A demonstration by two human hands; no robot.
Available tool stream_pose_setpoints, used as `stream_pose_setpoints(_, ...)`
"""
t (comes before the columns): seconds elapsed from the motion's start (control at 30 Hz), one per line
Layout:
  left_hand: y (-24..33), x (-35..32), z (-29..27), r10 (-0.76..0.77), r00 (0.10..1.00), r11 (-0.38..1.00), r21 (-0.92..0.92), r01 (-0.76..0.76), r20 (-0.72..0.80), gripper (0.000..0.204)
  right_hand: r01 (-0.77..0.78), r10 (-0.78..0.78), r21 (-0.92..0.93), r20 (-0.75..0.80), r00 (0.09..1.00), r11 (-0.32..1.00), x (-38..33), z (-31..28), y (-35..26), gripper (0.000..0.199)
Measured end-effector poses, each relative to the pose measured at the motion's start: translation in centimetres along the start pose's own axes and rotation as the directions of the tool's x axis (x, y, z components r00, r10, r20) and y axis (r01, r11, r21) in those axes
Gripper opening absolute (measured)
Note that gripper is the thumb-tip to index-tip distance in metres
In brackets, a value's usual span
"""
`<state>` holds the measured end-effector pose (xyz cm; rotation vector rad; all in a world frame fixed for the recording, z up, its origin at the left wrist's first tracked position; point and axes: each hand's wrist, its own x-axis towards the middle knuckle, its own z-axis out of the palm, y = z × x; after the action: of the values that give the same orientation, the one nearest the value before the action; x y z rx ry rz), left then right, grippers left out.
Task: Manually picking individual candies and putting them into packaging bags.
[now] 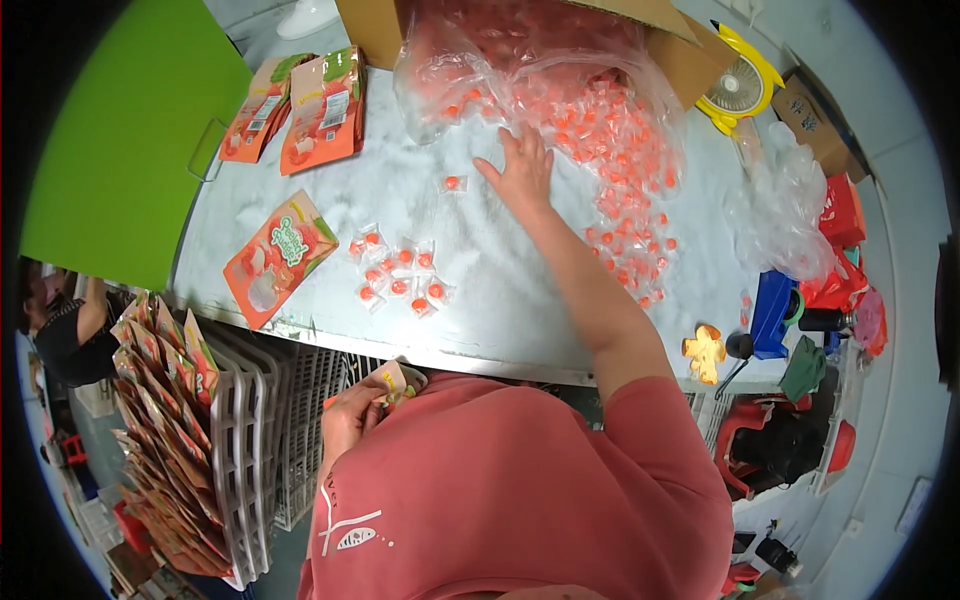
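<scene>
My right hand (522,175) reaches over the table with its fingers spread and nothing visible in them. Its fingertips are beside the clear plastic bag (430,75) and the heap of wrapped orange-red candies (630,235) spilling out of it. A single wrapped candy (455,183) lies left of this hand. Closer to me sits a loose group of several wrapped candies (400,285). A flat peach-coloured pouch (280,258) rests left of them. Below the table edge, against my body, my left hand (347,418) is closed on another pouch (392,380), partly hidden by the fingers.
Filled-looking pouches (325,108) lie at the back left. A cardboard box (690,65) stands behind the bag. White crates (245,440) with many pouches are at lower left. A yellow fan (742,85), crumpled plastic (785,215) and a blue holder (772,312) line the right side.
</scene>
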<state>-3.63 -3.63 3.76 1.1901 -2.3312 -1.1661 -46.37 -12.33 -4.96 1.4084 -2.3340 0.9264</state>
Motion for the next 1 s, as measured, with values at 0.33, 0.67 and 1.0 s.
stream_pose_setpoints(0.33, -0.9, 0.1, 0.2, 0.066, 0.998, 0.998, 0.013, -0.066, -0.010, 0.020, -0.097, 0.095, 0.009, 0.114, 0.989, 0.995, -0.6, 2.2, -3.6, 0.079)
stream_pose_setpoints(0.67, -1.8, -0.3, 0.5, 0.107, 0.994, 0.993, 0.047, -0.106, -0.019, 0.021, 0.002, -0.080, 0.291, 0.256, 0.963, 0.957, -3.5, 1.8, -2.8, 0.032)
stream_pose_setpoints(1.0, -0.6, 0.2, 0.5, 0.115, 0.993, 0.990, 0.076, -0.115, 0.007, 0.020, -0.368, 0.324, 0.925, 0.320, 0.890, 0.098, -5.5, -0.4, 0.3, 0.035)
